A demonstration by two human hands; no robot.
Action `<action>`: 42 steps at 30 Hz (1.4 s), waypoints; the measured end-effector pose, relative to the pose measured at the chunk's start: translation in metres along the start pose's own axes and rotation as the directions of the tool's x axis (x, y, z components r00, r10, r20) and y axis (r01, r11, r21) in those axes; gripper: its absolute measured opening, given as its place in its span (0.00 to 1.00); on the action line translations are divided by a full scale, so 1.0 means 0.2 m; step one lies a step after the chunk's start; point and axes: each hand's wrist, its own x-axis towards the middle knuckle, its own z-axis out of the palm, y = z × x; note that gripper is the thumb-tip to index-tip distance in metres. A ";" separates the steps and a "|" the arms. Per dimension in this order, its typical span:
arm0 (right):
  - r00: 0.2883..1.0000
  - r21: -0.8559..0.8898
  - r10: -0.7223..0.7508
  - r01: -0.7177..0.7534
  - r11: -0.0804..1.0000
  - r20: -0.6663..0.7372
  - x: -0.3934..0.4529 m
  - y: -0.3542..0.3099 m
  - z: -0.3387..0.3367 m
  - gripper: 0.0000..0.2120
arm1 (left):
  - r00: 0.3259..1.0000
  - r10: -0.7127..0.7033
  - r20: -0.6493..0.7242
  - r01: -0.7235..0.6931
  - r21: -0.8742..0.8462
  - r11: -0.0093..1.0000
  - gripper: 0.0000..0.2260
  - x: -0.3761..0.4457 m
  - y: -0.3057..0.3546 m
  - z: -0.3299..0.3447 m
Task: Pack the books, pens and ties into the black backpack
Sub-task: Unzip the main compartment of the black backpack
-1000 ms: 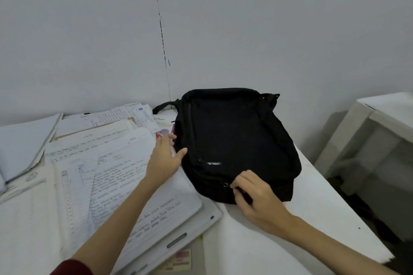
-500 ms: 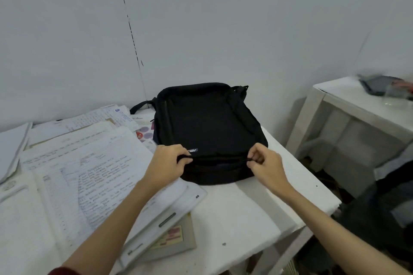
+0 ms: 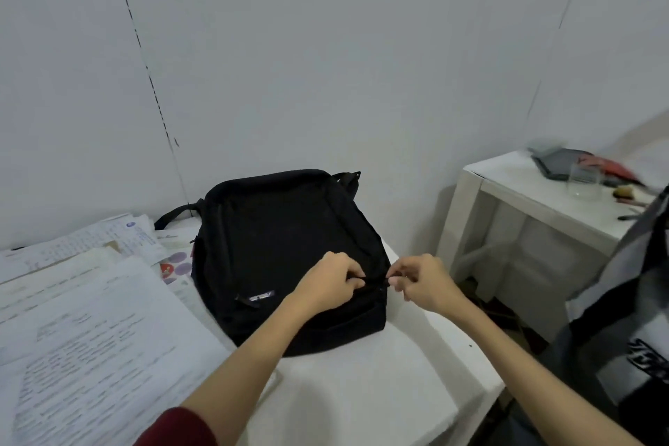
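The black backpack [image 3: 286, 243] lies flat on the white table [image 3: 362, 391], its straps toward the wall. My left hand [image 3: 327, 284] grips the bag's fabric near its right front corner. My right hand [image 3: 421, 281] pinches a small zipper pull at that same corner, just right of my left hand. Handwritten books and papers [image 3: 90, 355] are stacked left of the bag. No pens or ties show on this table.
A sheet with round stickers [image 3: 173, 266] peeks out beside the backpack. A second white table [image 3: 506, 192] at right holds a dark tablet [image 3: 561, 163], a clear glass [image 3: 584, 183] and small items. A dark garment [image 3: 633, 319] hangs at the far right.
My left hand slid rightward along the backpack's front edge to its right corner. My right hand stays pinching at that corner. The view shifted slightly.
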 end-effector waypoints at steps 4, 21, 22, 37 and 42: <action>1.000 0.151 -0.013 0.016 0.988 -0.022 0.15 0.01 -0.06 0.06 | 0.998 0.008 -0.059 -0.010 -0.035 0.999 0.04 0.06 -0.02 -0.11; 0.975 0.004 -0.172 0.174 0.985 0.143 0.68 0.08 -0.14 0.15 | 0.959 -0.284 -0.002 0.270 -0.301 0.915 0.10 0.43 -0.07 -0.09; 0.981 0.005 -0.159 0.159 0.987 0.110 0.71 0.09 -0.13 0.14 | 0.964 -0.266 -0.025 0.238 -0.367 0.899 0.11 0.43 -0.08 -0.13; 0.979 -0.254 -0.042 -0.011 0.967 -0.200 1.38 -0.05 0.17 0.09 | 0.996 -0.028 -0.089 0.003 -0.272 0.962 0.10 0.57 -0.08 -0.66; 0.993 -0.174 -0.025 0.005 0.985 -0.114 1.40 -0.01 0.20 0.09 | 0.994 -0.087 -0.065 0.063 -0.310 0.949 0.08 0.55 -0.16 -0.63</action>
